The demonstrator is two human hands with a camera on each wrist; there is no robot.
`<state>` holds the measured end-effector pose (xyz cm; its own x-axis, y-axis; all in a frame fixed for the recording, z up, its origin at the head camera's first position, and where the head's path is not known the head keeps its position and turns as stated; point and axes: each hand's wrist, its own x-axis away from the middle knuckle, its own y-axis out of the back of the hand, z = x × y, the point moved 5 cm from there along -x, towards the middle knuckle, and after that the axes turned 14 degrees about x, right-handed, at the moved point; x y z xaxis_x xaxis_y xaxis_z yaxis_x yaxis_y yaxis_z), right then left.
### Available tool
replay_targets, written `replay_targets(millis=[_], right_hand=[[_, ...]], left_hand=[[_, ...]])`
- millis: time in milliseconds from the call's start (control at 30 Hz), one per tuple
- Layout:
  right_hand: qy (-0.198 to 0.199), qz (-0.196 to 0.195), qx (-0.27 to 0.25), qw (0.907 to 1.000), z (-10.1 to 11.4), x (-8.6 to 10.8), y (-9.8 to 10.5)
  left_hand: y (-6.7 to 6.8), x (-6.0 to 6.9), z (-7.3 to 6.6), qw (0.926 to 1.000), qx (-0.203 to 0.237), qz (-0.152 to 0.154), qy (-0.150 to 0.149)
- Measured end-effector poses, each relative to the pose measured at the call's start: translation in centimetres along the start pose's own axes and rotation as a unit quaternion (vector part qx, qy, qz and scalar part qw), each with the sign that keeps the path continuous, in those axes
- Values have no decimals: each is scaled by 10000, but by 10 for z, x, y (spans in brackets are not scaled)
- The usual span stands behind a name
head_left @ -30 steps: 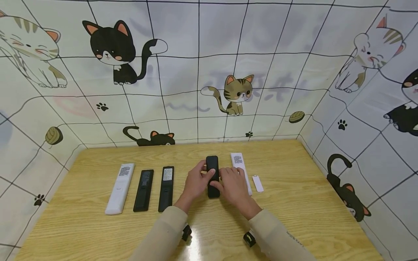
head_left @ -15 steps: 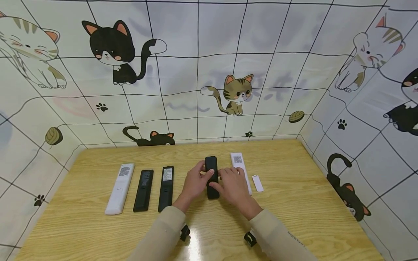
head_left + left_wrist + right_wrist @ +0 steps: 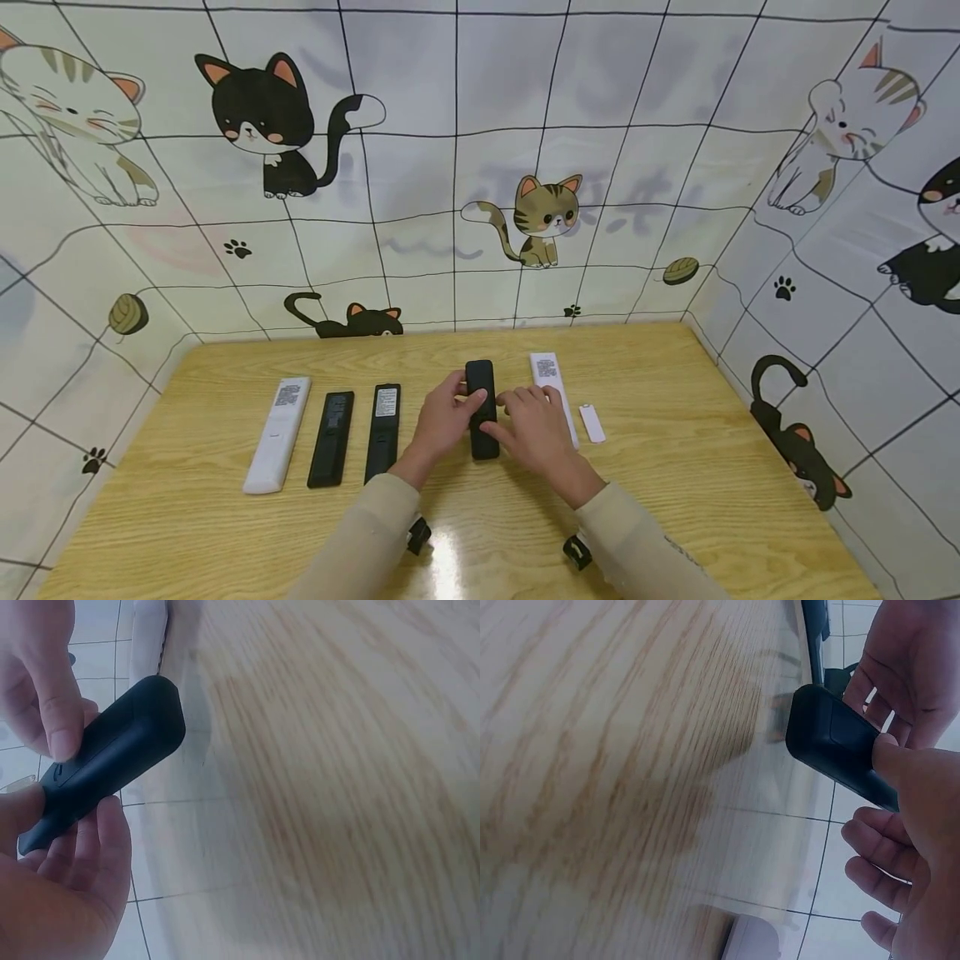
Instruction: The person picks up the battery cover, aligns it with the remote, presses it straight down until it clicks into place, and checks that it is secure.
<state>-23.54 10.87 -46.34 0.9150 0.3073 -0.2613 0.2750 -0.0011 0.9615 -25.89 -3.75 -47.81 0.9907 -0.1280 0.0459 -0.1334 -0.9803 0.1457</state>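
A black remote control (image 3: 486, 414) is tilted between the hands, back side up; the outline of its battery cover shows in the left wrist view. My left hand (image 3: 444, 418) grips it, thumb on top and fingers underneath, as the left wrist view shows. From the other side my right hand (image 3: 538, 425) presses its thumb (image 3: 889, 756) on the cover area. The right hand's other fingers are loosely bent beside the remote; whether the index finger touches its edge I cannot tell. Right of the hand lie a white remote (image 3: 549, 372), partly hidden by it, and a small white battery cover (image 3: 592, 423).
On the left of the wooden table (image 3: 187, 517) lie a white remote (image 3: 276, 437), a black remote (image 3: 330, 440) and another black remote with a white label (image 3: 382, 433). Cat-patterned cloth walls (image 3: 420, 183) enclose the back and both sides.
Both hands keep their hold, and the black remote has shifted slightly to the left with the left hand. The right thumb stays on it. The things lying on the table have not moved.
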Motion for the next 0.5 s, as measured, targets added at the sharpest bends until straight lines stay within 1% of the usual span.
replay_targets(millis=[133,233,333,500], right_hand=[[27,35,-12,10000,0,1,1],[75,19,-17,10000,0,2,1],[147,-7,-50,9999,0,3,1],[226,-7,-20,9997,-1,5,1]], left_hand=[[6,0,-1,9999,-66,-67,96],[12,0,-1,9996,-194,-141,124],[19,1,-1,9989,-391,-223,149],[30,3,0,9954,-876,-305,251]])
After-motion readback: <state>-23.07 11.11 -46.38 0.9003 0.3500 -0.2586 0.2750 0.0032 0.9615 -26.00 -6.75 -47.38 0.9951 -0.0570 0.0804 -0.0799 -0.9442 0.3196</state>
